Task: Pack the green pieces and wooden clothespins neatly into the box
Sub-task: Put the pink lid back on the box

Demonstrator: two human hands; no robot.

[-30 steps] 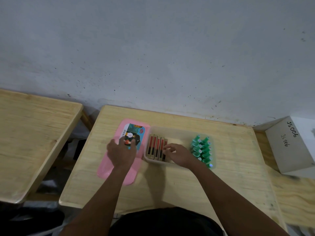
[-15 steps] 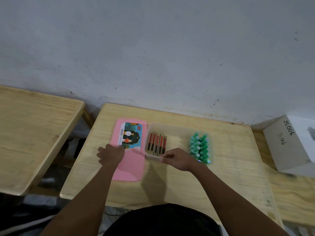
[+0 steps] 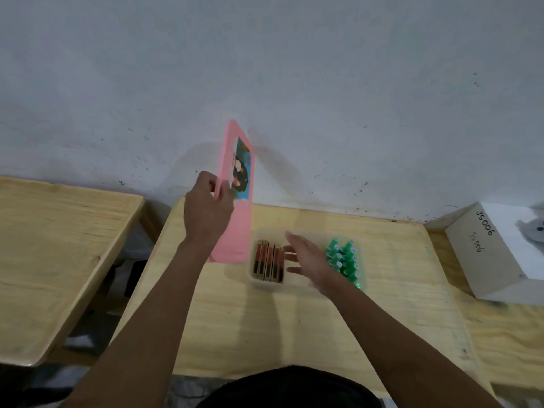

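We see the left arm reaching forward and up, its left hand (image 3: 207, 213) pinching the long edge of a pink lid (image 3: 239, 241), thumb on the pictured face and fingers curled behind it, so the lid stands nearly on end with its sticker turned to the right. The lid's lower short edge sits just beside the left wall of the box (image 3: 265, 285); we cannot tell whether it touches the counter (image 3: 294, 334). The right arm comes in from the lower right, and the right hand (image 3: 309, 260) hovers low over the middle of the box, palm down, fingers straight and spread, holding nothing. The wooden clothespins (image 3: 268, 262) lie side by side in the left part of the box, just off the right hand's fingertips. The green pieces (image 3: 344, 260) stand in a tight cluster just beyond the back of that hand, seemingly at the right end of the box, though the clear wall there is too faint for us to be sure. The fingers of the right hand are blurred, and the hand hides the box's middle. A white carton (image 3: 494, 260) is cut off at the right edge
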